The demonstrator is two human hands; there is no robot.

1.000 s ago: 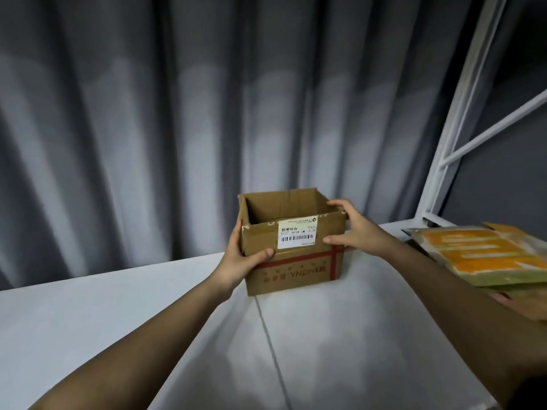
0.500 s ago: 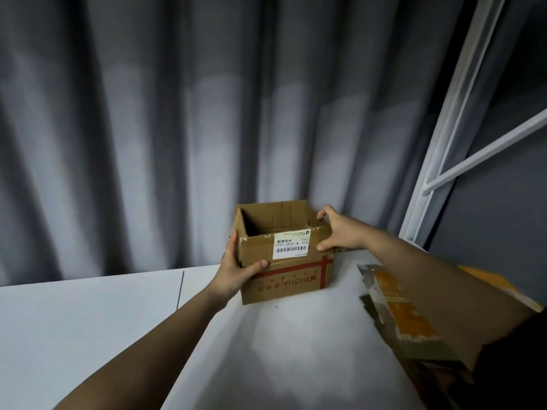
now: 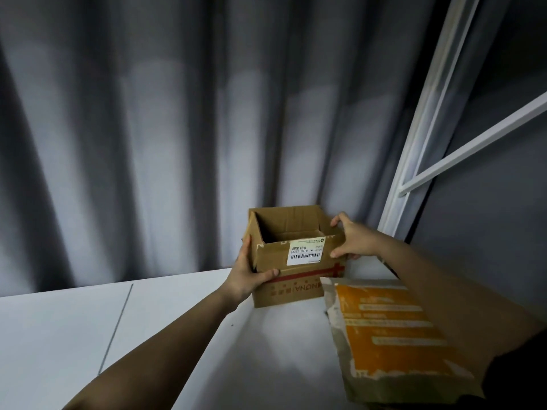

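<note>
The open cardboard box [image 3: 293, 261] sat at the far edge of the white table [image 3: 59, 335], close to the grey curtain [image 3: 148, 128]; the left hand [image 3: 245, 276] gripped its near left corner — thumb across the front face; the right hand [image 3: 353, 239] clasped the right wall, fingers over the rim; an orange mailer [image 3: 393, 335] lay just beside the box.

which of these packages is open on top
The brown cardboard box, which the left hand and right hand grip at its sides: its top gapes open. The orange mailer lies flat beside it.
</note>
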